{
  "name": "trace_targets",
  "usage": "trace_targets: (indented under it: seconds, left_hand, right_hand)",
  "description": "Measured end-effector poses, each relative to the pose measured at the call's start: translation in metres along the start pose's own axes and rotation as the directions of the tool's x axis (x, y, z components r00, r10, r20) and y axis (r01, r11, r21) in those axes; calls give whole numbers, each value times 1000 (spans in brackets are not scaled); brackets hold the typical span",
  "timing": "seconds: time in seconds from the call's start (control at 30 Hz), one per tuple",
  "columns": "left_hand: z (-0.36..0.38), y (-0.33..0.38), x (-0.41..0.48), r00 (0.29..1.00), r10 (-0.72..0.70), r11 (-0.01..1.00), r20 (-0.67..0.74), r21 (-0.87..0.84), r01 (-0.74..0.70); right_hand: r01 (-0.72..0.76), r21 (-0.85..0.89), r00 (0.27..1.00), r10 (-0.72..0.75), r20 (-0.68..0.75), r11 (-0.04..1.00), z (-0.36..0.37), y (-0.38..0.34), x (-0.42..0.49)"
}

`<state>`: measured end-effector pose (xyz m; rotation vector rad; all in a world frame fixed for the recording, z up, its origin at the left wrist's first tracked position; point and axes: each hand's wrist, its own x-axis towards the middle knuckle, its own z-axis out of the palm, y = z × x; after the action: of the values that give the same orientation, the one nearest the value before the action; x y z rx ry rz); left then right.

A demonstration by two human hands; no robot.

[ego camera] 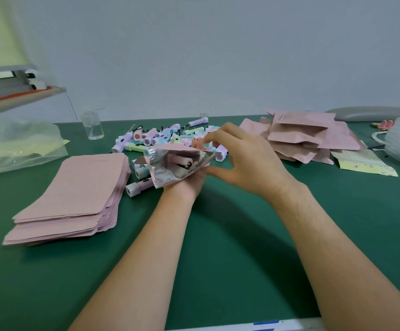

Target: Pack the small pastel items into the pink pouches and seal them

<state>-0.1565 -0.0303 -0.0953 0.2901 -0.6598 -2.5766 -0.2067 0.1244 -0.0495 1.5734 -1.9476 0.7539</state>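
Green table point(218, 247), beside flat pouch stack point(74, 194): left hand point(189, 185) grips open pouch point(170, 169), right hand point(246, 158) pinches its edge.

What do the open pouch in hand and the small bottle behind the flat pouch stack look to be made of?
Open pouch: matte pink outside, paper-like or film; inside a shiny silver lining, likely foil or metallised film, since it reflects like a mirror. Bottle: see-through and glossy, so clear plastic or glass; cannot tell which.

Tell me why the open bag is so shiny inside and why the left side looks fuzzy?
Head view: the open pouch has a silver lining that mirrors the light; the shelf at the left edge is smeared by blur.
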Motion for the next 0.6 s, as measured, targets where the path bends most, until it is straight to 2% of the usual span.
trace_targets:
  seconds: [0.07,0.17,0.27,0.33,0.43,0.6]
  left_hand:
    - [-4,-2,0,994,66,996,-90,-47,-71]
    - [-4,-7,-5,999,39,991,-30,-125,-43]
    - [-4,-5,-5,992,-54,988,-114,-151,36]
    - [-3,-3,-3,980,-66,994,-185,-102,47]
    - [0,-1,-5,977,-13,999,-214,27,19]
    - [0,-1,-6,971,157,975,-180,184,-123]
  right_hand:
    - [-1,21,1000,1,-24,1000,6,8,-2]
    - [-10,164,995,26,-98,986,10,16,-4]
    - [-66,232,962,123,-243,970,9,19,-1]
    - [-159,326,916,262,-302,932,5,20,1]
    - [-261,615,842,486,-232,745,-3,25,2]
    - [-253,849,672,715,-191,464,-13,45,-1]
